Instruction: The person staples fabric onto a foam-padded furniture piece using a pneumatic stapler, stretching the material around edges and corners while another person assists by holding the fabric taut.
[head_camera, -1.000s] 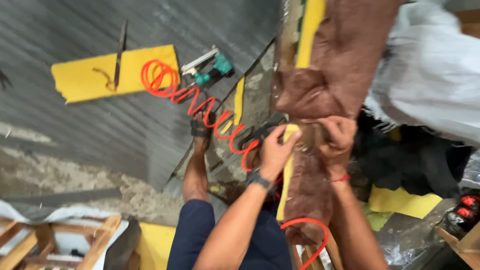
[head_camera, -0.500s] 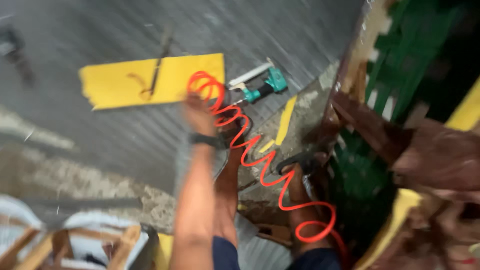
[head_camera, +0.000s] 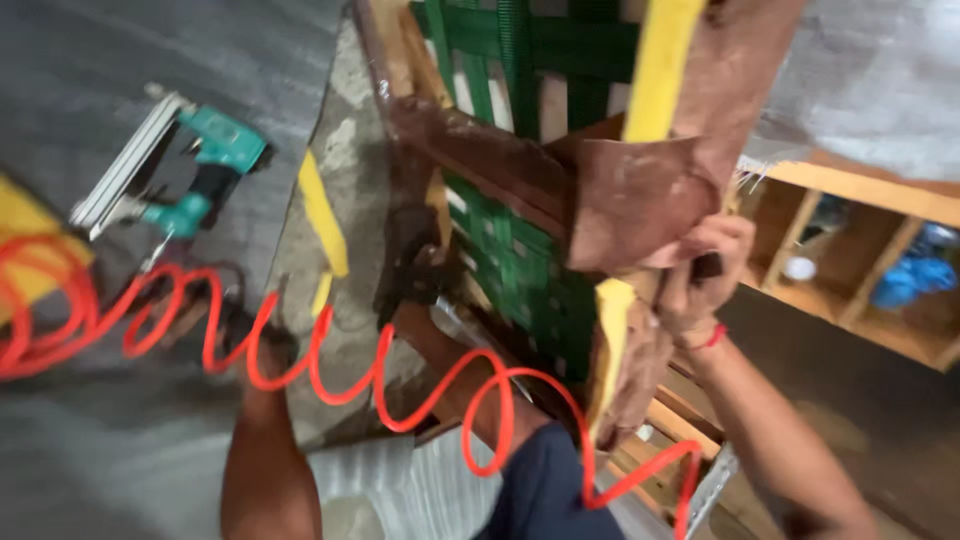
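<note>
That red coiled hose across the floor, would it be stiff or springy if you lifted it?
The red coiled hose would probably stretch and sag, since its loops already spread unevenly. It looks thin, so likely light. It may snag, as it trails past the green tool.

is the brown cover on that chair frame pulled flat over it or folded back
Folded back. The brown cover is bunched and turned over in the right hand, leaving the green webbing and a strip of yellow foam bare.

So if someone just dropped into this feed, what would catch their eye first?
Probably the bright orange coiled air hose looping across the lower half of the frame. Next, the green webbing on the furniture frame at top centre, where the right hand grips brown covering material. A teal pneumatic stapler lies on the floor at upper left.
</note>
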